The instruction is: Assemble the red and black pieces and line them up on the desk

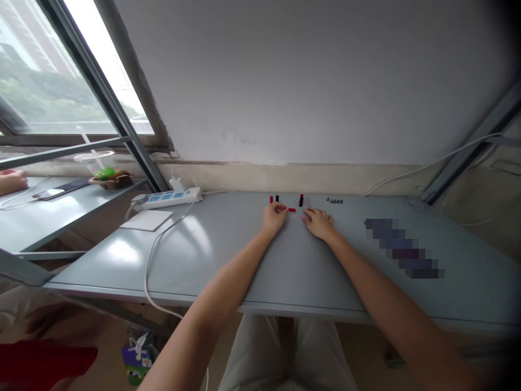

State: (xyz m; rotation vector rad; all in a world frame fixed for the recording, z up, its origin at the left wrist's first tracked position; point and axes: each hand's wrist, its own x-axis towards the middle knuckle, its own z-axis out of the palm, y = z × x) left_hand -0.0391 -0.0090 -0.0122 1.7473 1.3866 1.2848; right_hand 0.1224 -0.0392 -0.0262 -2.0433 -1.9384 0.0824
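My left hand [273, 217] rests on the grey table [228, 260] with its fingers curled round a thin red stick [287, 208] that lies flat. My right hand [319, 222] lies palm down beside it, fingers stretched out and holding nothing. Just beyond the hands stand small upright pieces: a red one [271, 200], a black one [277, 198] and a dark red-topped one [301, 200]. A row of several tiny dark parts [334, 201] sits further right.
A white power strip [166, 199] with cables lies at the table's back left, next to a white pad [147, 220]. A second table [24, 217] on the left holds a phone [61, 189], a cup and another person's hand [12, 180]. A blurred patch covers the right.
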